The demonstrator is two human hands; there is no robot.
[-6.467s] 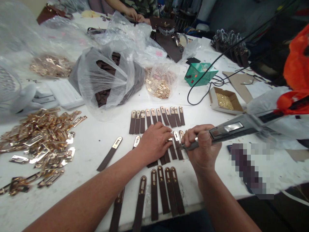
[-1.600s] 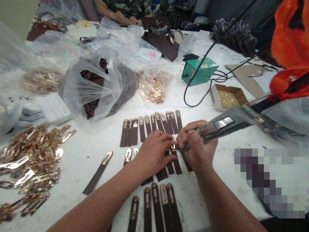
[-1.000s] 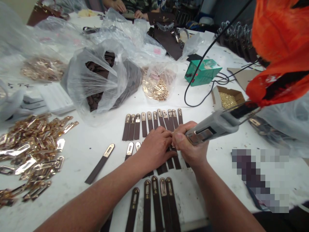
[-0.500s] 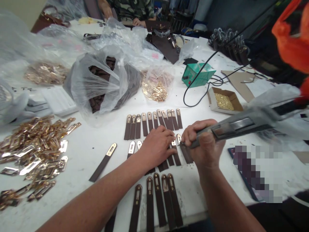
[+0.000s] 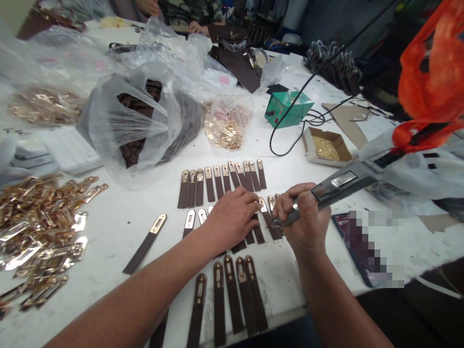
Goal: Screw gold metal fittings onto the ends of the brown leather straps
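Observation:
My right hand (image 5: 308, 220) is wrapped round a grey corded electric screwdriver (image 5: 335, 186), its tip pointing down-left at the straps. The tip is close to a dark brown strap (image 5: 271, 223) with a gold slotted plate at its end; contact cannot be made out. My left hand (image 5: 235, 212) lies over the middle row of similar straps, fingers bent and thumb apart from them, covering several plates. Beyond it runs a back row of plated straps (image 5: 220, 183). Nearer to me lie more straps (image 5: 235, 295), with screws showing in their plates.
Loose gold plates (image 5: 39, 227) are heaped at the left. Plastic bags of brown pieces (image 5: 174, 121) and gold plates (image 5: 228, 130) stand behind. A green power box (image 5: 288, 108), a carton of small brass pieces (image 5: 311, 150) and a phone (image 5: 353, 251) lie rightward. Another person's hand (image 5: 197, 28) is at the far side.
The view has shifted, so the table's things sit further left. The screwdriver has moved slightly right relative to the straps, uncovering more plates near its tip. My left hand stays over the middle row.

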